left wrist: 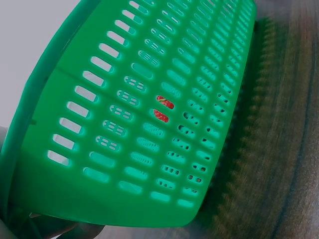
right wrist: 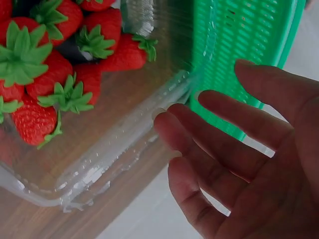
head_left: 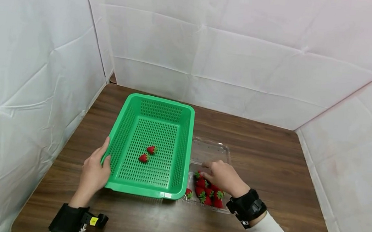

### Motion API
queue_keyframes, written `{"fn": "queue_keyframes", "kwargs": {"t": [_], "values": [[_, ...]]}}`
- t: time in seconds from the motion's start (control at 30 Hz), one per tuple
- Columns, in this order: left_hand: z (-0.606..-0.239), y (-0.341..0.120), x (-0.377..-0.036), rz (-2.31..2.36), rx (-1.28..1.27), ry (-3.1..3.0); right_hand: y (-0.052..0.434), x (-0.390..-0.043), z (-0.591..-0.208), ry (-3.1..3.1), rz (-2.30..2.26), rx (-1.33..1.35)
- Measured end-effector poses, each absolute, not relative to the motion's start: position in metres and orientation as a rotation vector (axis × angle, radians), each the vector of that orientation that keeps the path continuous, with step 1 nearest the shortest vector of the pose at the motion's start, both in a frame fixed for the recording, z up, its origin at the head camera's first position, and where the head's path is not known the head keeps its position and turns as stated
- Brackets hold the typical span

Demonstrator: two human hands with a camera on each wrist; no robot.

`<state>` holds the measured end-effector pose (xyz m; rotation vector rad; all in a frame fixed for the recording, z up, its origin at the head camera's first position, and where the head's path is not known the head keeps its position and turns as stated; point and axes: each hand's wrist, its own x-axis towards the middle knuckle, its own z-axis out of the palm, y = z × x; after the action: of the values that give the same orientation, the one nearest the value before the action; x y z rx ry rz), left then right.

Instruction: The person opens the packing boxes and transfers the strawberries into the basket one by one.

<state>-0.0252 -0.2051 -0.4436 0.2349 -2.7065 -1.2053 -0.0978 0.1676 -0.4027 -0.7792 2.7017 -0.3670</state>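
A green slotted plastic basket (head_left: 189,144) is held at its left rim by my left hand (head_left: 94,170). Two red strawberries (head_left: 144,158) lie on its floor, and bits of red show through the slots in the left wrist view. To the right is a clear plastic container (right wrist: 79,184), holding several strawberries (right wrist: 34,119) with green leaves. My right hand (head_left: 225,177) hovers over this container in the head view. Its fingers are spread and loosely bent in the right wrist view, with nothing between them.
Behind the strawberries, the container's clear lid (head_left: 209,151) lies folded back beside the basket's right side. Everything stands on a dark wooden table (head_left: 266,160). White sheeting (head_left: 241,55) walls in the back and both sides.
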Motion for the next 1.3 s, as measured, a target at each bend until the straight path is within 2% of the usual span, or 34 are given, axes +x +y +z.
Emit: {"fn": "queue_keyframes", "kwargs": {"t": [0.7,1.3], "values": [[-0.445,-0.206,-0.025,-1.177,0.208,-2.68,0.161,-0.085,-0.431,2.612,-0.134,-0.887],[-0.444,-0.205,-0.024,-1.177,0.209,-2.675,0.155,-0.082,-0.439,2.627,-0.037,-0.8]]}}
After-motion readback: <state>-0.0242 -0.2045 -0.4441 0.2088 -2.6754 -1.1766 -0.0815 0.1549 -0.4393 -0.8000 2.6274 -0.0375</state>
